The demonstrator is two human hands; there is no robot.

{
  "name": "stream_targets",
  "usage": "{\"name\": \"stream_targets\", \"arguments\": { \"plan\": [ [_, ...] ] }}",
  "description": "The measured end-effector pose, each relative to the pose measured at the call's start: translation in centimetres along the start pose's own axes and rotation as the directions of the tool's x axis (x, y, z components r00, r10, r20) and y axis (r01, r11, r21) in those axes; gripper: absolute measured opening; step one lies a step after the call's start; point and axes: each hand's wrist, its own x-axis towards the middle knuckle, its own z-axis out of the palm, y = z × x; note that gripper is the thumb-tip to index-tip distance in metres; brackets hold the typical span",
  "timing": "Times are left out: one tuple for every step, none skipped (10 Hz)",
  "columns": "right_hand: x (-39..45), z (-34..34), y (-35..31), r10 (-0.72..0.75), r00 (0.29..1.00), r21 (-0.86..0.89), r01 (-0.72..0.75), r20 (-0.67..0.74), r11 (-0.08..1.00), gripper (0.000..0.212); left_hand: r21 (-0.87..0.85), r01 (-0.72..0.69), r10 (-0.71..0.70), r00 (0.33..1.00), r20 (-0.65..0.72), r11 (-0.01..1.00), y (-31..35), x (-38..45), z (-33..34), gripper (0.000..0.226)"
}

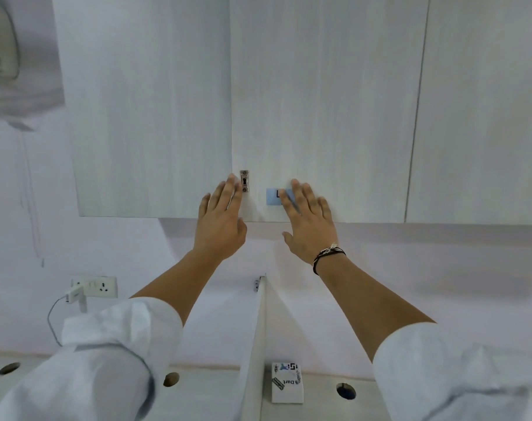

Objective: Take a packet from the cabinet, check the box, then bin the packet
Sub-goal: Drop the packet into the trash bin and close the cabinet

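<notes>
A pale wood-grain wall cabinet (pixel 319 101) hangs in front of me with its doors shut. My left hand (pixel 220 221) is raised flat at the seam between two doors, fingertips beside a small metal keyhole plate (pixel 244 181). My right hand (pixel 309 221) is spread flat on the lower part of the middle door, partly covering a blue label (pixel 273 196). Both hands are empty, fingers apart. A white box (pixel 287 382) with printed logos stands on the counter below. No packet is visible.
A white divider panel (pixel 254 344) rises from the counter between my arms. The counter (pixel 216 393) has round cable holes. A wall socket (pixel 102 287) with a plugged charger and cable is at the left. A white appliance (pixel 3 50) sits at the upper left.
</notes>
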Motion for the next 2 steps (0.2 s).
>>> {"name": "stream_targets", "arguments": {
  "plan": [
    [0.9,0.8,-0.1,0.034,0.999,-0.007,-0.034,-0.037,0.999,0.094,-0.032,0.000,0.000,1.000,0.009,0.999,-0.3,1.0,1.5,0.083],
    [1.1,1.1,-0.3,0.041,0.997,-0.003,-0.041,-0.065,0.999,0.095,-0.036,-0.001,0.001,1.000,0.002,0.999,-0.5,1.7,2.6,0.079]
  ]
}}
